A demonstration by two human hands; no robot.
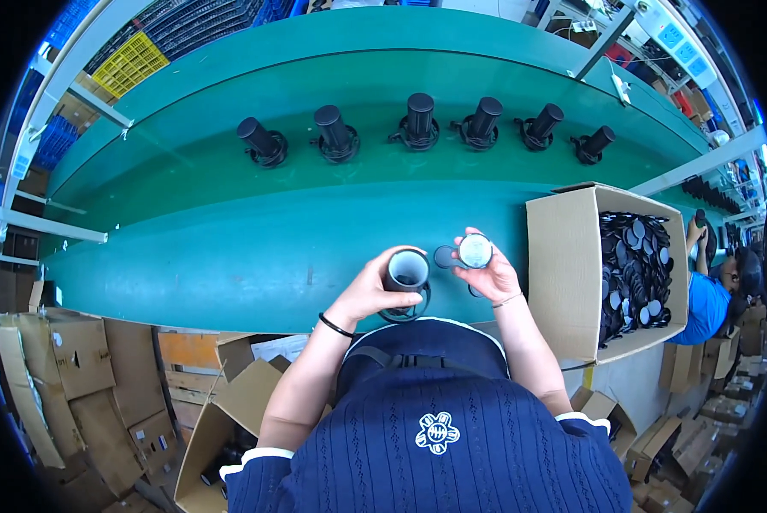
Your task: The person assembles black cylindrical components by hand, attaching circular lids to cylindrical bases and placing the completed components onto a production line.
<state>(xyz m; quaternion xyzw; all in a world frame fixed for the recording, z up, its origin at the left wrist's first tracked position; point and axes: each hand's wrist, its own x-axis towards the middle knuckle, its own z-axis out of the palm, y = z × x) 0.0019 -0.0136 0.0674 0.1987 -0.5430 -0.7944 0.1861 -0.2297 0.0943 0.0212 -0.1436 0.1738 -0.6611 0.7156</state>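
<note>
My left hand (pixel 370 289) is wrapped round a black cylinder (pixel 407 272) near the front edge of the green work surface. The cylinder's open mouth points up and shows a pale grey inside; a black ring-like part sits at its lower end. To its right, my right hand (pixel 498 279) grips a round cap (pixel 476 250) whose pale face is turned up. A second, black round cap (pixel 446 256) sticks out to the left from the same fingers. Part of another dark disc (pixel 475 291) shows below this hand. Cap and cylinder are apart.
Several black cylinders on ringed bases (pixel 419 122) stand in a row on the green conveyor (pixel 195 179). Close on my right, a cardboard box (pixel 563 274) holds many black caps. Another person in blue (pixel 706 303) works beyond it. Cartons (pixel 80 359) stand at lower left.
</note>
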